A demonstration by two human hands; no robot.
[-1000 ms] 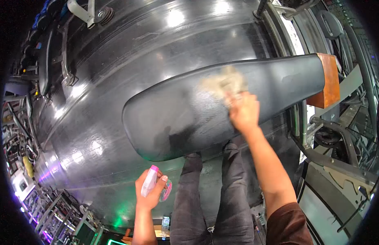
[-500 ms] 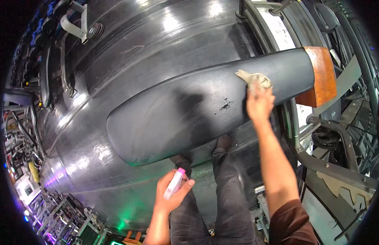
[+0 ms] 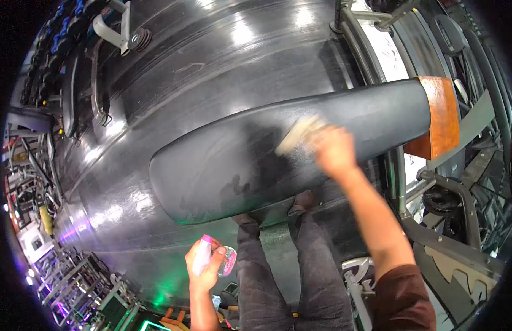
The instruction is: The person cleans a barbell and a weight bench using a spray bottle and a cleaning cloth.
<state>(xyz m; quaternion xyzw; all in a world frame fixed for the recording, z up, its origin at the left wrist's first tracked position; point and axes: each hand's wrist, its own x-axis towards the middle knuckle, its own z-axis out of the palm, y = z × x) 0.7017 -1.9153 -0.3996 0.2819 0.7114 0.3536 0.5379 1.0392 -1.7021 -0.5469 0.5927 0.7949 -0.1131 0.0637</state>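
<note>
A long black padded bench [image 3: 212,165] stretches across the middle of the view. My right hand [image 3: 334,150] is closed on a pale beige cloth [image 3: 300,134], pressed against the bench top; hand and cloth are blurred by motion. Below the bench's near edge, my left hand [image 3: 203,265] grips a spray bottle [image 3: 202,256] with a pink nozzle and white head. Part of its clear body with a pink label shows beside my thumb. Dull, smeared patches mark the pad left of the cloth.
An orange-brown wooden block [image 3: 443,118] adjoins the bench's right end, close to metal machine frames [image 3: 396,182]. Dumbbells [image 3: 60,38] line a rack at upper left. Shiny black flooring [image 3: 173,83] surrounds the bench, and my legs stand against its near side.
My right hand has swept the cloth leftward and slightly down along the bench. My left hand has shifted left and turned the spray bottle, showing its body. The view has shifted slightly.
</note>
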